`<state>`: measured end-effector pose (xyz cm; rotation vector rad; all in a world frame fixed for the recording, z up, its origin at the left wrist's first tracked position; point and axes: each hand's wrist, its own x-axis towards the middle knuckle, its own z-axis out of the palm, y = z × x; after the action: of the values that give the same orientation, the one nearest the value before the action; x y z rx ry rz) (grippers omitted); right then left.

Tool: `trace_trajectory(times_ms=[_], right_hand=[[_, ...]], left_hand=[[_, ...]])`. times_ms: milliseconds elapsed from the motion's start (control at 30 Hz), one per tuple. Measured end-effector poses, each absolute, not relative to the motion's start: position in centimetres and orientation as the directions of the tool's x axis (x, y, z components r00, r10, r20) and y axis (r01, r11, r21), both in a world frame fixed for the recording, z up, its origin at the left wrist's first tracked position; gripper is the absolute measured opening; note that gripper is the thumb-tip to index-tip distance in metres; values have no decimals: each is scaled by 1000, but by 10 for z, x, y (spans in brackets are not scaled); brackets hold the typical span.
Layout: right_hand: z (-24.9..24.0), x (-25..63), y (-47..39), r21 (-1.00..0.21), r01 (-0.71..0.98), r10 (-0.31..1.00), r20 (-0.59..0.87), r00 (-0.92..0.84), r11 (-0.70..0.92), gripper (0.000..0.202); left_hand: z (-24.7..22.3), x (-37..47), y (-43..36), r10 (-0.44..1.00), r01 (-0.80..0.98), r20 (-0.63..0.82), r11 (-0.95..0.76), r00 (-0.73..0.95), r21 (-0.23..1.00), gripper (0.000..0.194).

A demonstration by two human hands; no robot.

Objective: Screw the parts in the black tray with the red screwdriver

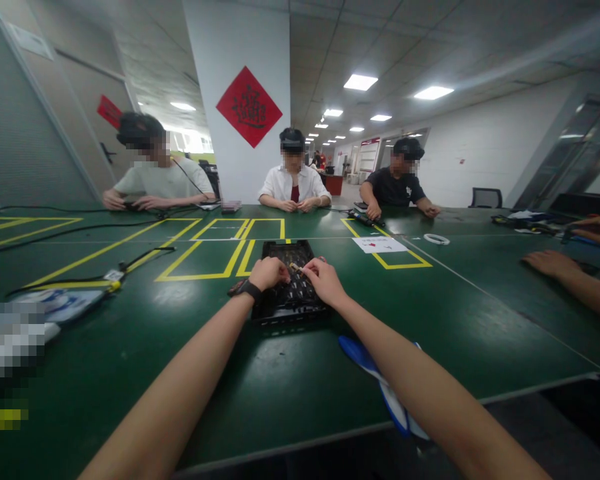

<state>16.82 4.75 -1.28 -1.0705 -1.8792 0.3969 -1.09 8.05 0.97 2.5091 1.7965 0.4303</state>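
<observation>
A black tray (289,312) with many small dark and shiny pieces lies on the green table (280,380). Over its left part is my left hand (270,273), fingers curled together, a dark band at the wrist; what they grip, if anything, is too small to name. My right hand (324,280) is above the tray's right part, thumb and fingers pinched on a small light-coloured piece (297,268). That piece lies between the two hands. A dark and red object (237,287) sits beside the tray's left edge, partly behind my left wrist.
Blue and white items (360,353) lie near my right forearm. A printed sheet (381,245) and a white ring (437,239) are farther right. A bag with a black cable (65,300) lies left. Several people sit round the table; another person's hands show at right.
</observation>
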Motion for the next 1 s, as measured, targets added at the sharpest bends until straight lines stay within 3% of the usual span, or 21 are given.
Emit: trace_trajectory(times_ms=[167, 267, 367, 433, 500, 567, 833, 1000], right_hand=[[-11, 169, 45, -624, 535, 807, 549, -218, 569, 20], [-7, 168, 41, -585, 551, 788, 559, -258, 595, 21], [-2, 164, 34, -536, 493, 727, 541, -423, 685, 22], [1, 161, 29, -545, 422, 684, 491, -540, 724, 24], [5, 158, 23, -571, 373, 654, 432, -621, 731, 27], [10, 157, 19, -587, 344, 624, 380, -682, 733, 28], [16, 158, 12, -533, 372, 566, 260, -783, 760, 24], [12, 156, 12, -586, 380, 597, 230, -769, 716, 25]], left_hand=[[7, -18, 80, 915, 928, 290, -335, 280, 162, 12], [1, -28, 77, 885, 931, 435, -285, 164, 228, 20], [-16, -41, 77, 844, 889, 533, -202, -54, 410, 29], [-29, -49, 80, 863, 809, 479, -165, -159, 564, 38], [-38, -54, 83, 920, 662, 361, -178, -149, 728, 46], [-43, -55, 87, 941, 555, 309, -184, -139, 811, 49], [-43, -50, 92, 922, 457, 307, -174, -236, 873, 45], [-42, -54, 88, 926, 478, 320, -192, -200, 857, 44]])
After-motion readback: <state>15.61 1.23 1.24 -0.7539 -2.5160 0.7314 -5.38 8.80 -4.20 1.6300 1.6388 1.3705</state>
